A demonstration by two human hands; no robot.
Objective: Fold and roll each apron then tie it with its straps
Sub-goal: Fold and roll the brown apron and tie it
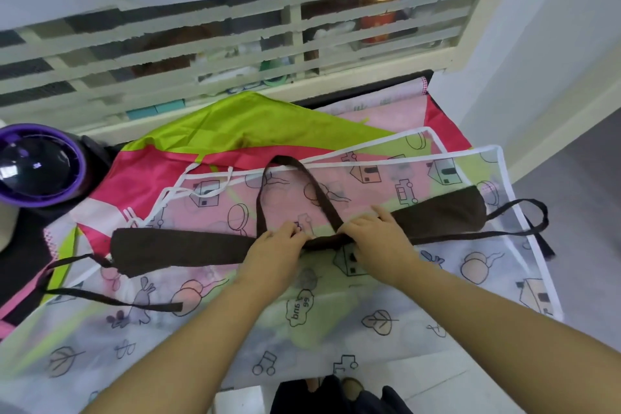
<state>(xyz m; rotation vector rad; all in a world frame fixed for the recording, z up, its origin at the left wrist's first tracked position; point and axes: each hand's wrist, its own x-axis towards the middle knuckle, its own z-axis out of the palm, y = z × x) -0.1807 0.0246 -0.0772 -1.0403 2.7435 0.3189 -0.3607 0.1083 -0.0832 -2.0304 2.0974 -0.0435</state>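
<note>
1. Both hands are down on the brown apron (188, 250), which lies folded into a long, narrow band running out to either side of them.
2. The left hand (274, 247) has its fingers curled onto the bunched middle of the band and grips it.
3. The right hand (378, 239) sits just beside the left, fingers draped over the band's far edge and thumb at the fold, pinching the cloth.
4. The neck loop (285, 161) rises from between the two hands and arches away from them, lying flat.
5. One waist strap (111, 300) trails well out to the left of the left hand; the other strap (527, 202) curls past the right hand, near the table's right edge.
6. Under both hands is a see-through apron (369, 319) printed with houses and leaves, and beyond the fingertips a pink and green apron (218, 131) is spread beneath it.
7. A bare strip of the black table (20, 262) shows far left of the left hand.
8. Beyond the hands stands a slatted cabinet (201, 44). Behind its slats are an orange jar (378, 23) with a gold lid, its contents not readable, and low teal boxes (156, 110).
9. Far left of the left hand is a purple-rimmed unit (37, 165) with a dark, glossy dome; I cannot tell what is inside.
</note>
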